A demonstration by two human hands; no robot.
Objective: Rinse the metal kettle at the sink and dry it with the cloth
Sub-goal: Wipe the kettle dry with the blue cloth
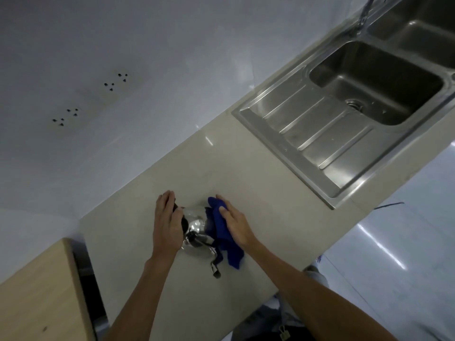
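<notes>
I count one metal kettle (195,226), one blue cloth (222,232) and two bare hands at work, all low on the beige countertop (246,183), toward six o'clock in my view. The kettle rests on the counter between the hands, its dark handle (215,264) pointing toward five o'clock. My left hand (167,225) lies flat against the kettle's nine o'clock side, fingers extended, steadying it rather than wrapping it. My right hand (235,221) presses the cloth against the kettle's three o'clock side, fingers spread and laid over the fabric; a loose end of cloth hangs onto the counter toward five o'clock. One steel sink (307,134) sits well apart at two o'clock, with two basins and one ribbed drainboard. One tap (364,18) stands at one o'clock. On the wall at ten o'clock I count four clusters of small holes (89,99). One wooden surface (37,291) fills seven o'clock.
</notes>
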